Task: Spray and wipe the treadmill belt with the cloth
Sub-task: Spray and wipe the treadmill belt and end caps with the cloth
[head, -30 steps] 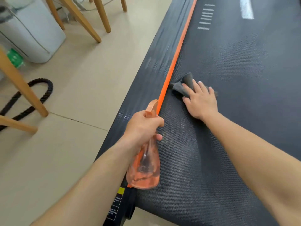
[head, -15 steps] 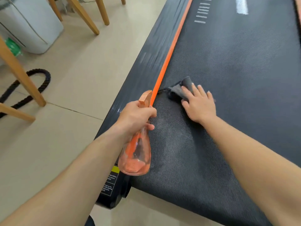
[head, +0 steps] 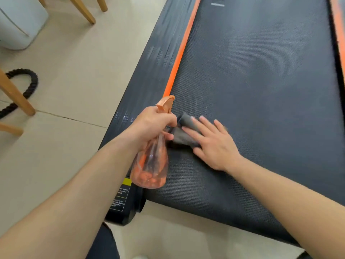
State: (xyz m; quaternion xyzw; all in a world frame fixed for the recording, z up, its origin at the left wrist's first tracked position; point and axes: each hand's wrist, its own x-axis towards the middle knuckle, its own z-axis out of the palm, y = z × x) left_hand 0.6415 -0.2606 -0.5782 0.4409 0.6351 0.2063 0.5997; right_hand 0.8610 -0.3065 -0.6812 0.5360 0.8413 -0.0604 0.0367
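The dark treadmill belt (head: 261, 75) fills the right of the head view, with an orange stripe (head: 182, 53) along its left edge. My left hand (head: 155, 123) grips the neck of a clear orange spray bottle (head: 151, 165), nozzle pointing up and forward, over the belt's near left corner. My right hand (head: 211, 141) lies flat with fingers spread, pressing a crumpled grey cloth (head: 182, 134) onto the belt just right of the bottle. Part of the cloth is hidden under my fingers.
The treadmill's black side rail (head: 149, 58) runs left of the stripe, ending in a corner cap with a warning label (head: 119, 199). On the tiled floor to the left are wooden chair legs (head: 16, 96), a black rope (head: 28, 79) and a white appliance (head: 18, 21).
My right hand has dragged the cloth back toward me and leftward along the belt, ending close beside the bottle. The left hand with the bottle has stayed near the belt's left edge.
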